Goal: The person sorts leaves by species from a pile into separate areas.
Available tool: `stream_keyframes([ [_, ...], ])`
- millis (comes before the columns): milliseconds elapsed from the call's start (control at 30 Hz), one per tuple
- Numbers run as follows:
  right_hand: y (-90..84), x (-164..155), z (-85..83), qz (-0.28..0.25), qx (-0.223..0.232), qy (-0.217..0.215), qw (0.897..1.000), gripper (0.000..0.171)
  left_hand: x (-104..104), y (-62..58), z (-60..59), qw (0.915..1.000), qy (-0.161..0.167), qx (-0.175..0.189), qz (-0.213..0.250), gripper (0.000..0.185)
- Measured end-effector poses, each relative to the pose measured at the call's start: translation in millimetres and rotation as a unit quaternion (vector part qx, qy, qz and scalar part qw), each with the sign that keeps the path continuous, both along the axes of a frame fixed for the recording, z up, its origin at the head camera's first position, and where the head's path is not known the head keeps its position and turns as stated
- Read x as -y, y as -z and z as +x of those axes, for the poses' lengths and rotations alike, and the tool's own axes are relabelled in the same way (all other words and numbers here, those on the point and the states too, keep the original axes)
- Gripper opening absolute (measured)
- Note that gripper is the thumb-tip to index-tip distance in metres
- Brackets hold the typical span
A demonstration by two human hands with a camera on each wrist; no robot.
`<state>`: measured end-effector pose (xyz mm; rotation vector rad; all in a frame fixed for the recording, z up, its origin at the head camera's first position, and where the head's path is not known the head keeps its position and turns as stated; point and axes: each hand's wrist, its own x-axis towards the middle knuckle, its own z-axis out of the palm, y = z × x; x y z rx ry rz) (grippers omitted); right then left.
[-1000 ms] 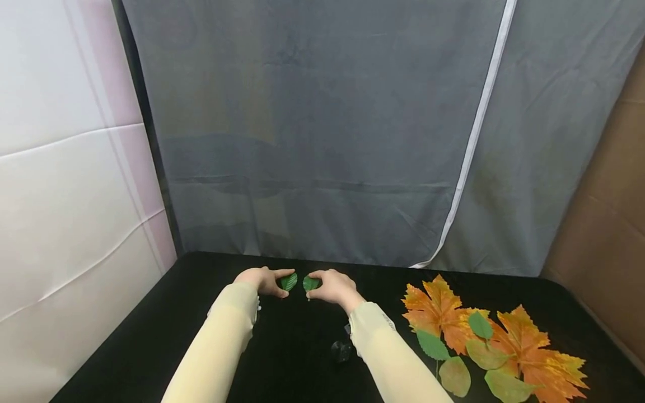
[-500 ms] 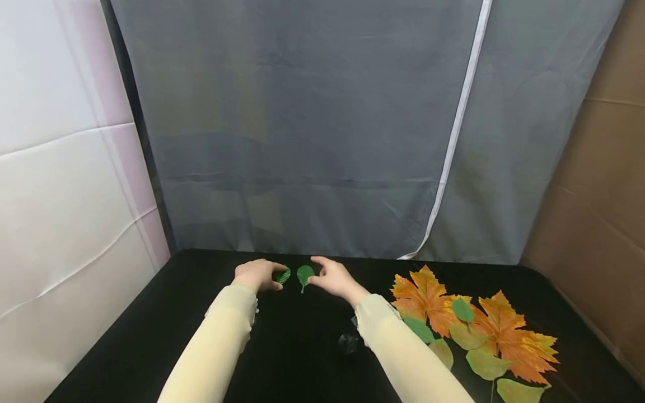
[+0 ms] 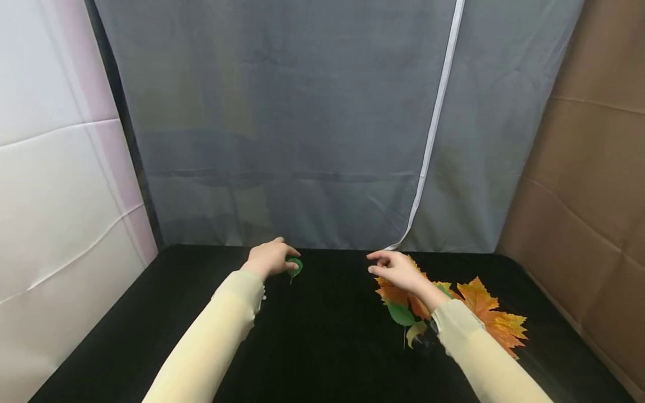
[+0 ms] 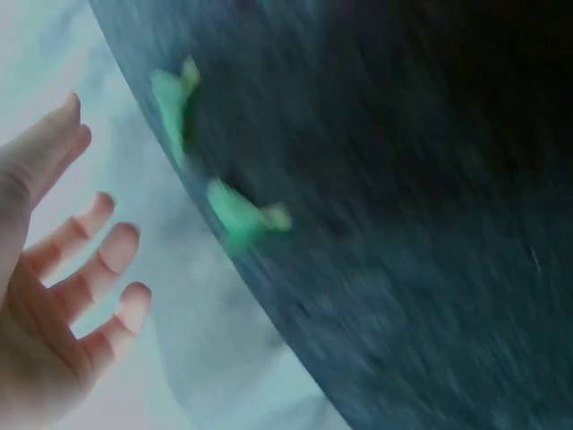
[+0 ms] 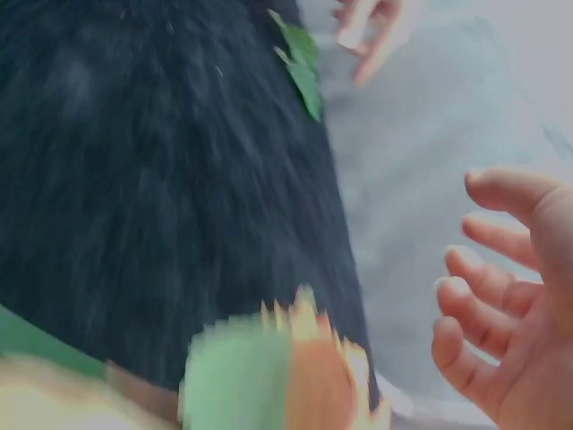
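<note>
Over on the black table [image 3: 322, 347], the left hand [image 3: 269, 259] sits at the far edge near the grey backdrop [image 3: 282, 123], its fingertips at a small green leaf [image 3: 296, 266] that lies on the cloth; from the head view the fingers look bent toward the leaf, yet the left wrist view shows them spread and loose [image 4: 98, 269], so it touches rather than grips. That blurred wrist view shows two green leaf shapes side by side [image 4: 210, 170] on the dark cloth. The right hand [image 3: 398, 270] hovers well apart to the right, fingers relaxed and holding nothing, just above the pile of orange maple leaves [image 3: 484, 313] mixed with pale green leaves [image 3: 400, 314]. Cream sleeves [image 3: 211, 347] cover both forearms.
</note>
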<state>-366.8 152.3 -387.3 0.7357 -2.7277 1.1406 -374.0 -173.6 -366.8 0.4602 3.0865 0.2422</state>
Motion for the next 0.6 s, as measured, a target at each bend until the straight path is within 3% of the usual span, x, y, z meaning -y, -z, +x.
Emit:
stream_keyframes([
  [133,8.0,-43,11.7,-0.039,0.027,0.05,0.998,0.03,-21,6.0,2.7,0.9992,0.039,-0.004,0.004,0.037],
  [300,25.2,-71,23.7,-0.074,0.064,0.112,0.989,0.031,-42,17.3,13.8,0.9946,0.091,-0.009,0.048,0.033],
  [467,38.6,-83,33.4,-0.086,0.101,0.16,0.978,0.033,-73,30.7,29.2,0.9767,0.19,-0.029,0.095,0.028],
  [600,42.4,-86,36.7,-0.077,0.103,0.169,0.977,0.035,-98,36.1,41.6,0.9625,0.244,-0.044,0.111,0.028],
])
